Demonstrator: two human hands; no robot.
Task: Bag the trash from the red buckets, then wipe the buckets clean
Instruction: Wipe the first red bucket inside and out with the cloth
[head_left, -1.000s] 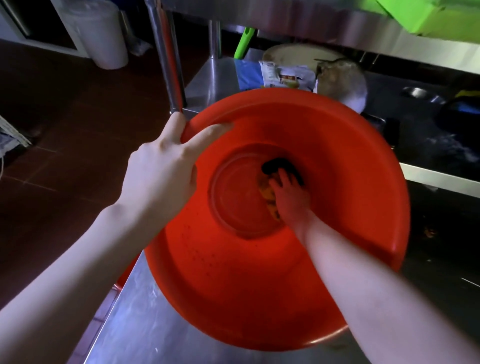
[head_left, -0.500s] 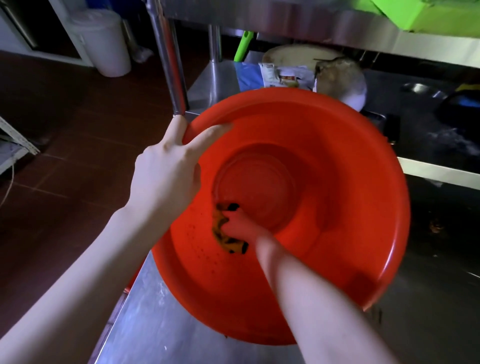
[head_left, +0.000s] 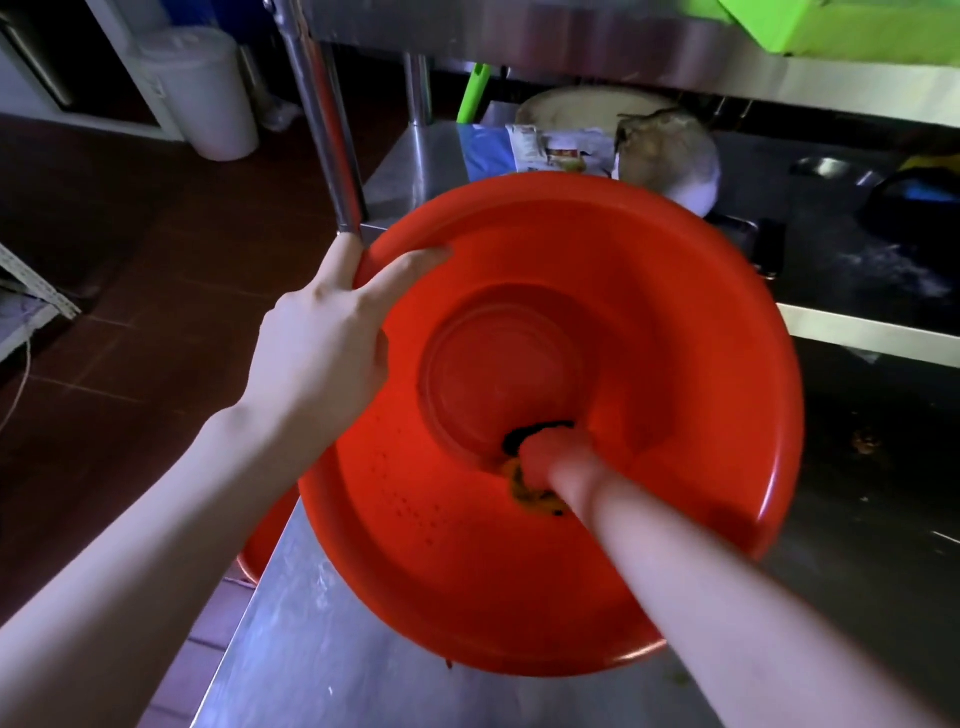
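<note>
A large red bucket (head_left: 675, 322) stands tilted toward me on the steel table (head_left: 322, 649). My left hand (head_left: 322, 343) grips its left rim, thumb inside. My right hand (head_left: 550, 457) reaches deep inside and presses a yellow and black cloth (head_left: 524, 491) against the near edge of the bucket's bottom. Small dark specks dot the inner wall on the lower left. Part of a second red bucket (head_left: 265, 540) shows below the table's left edge.
A steel post (head_left: 322, 114) rises just behind my left hand. On the lower shelf behind lie a blue bag, paper packets (head_left: 556, 148) and a round pan (head_left: 670, 156). A white bin (head_left: 202, 88) stands on the red tiled floor at the far left.
My right hand has carried the cloth from the bottom's right side to the lower left wall, then back to the bottom's near edge. My left hand has kept its grip.
</note>
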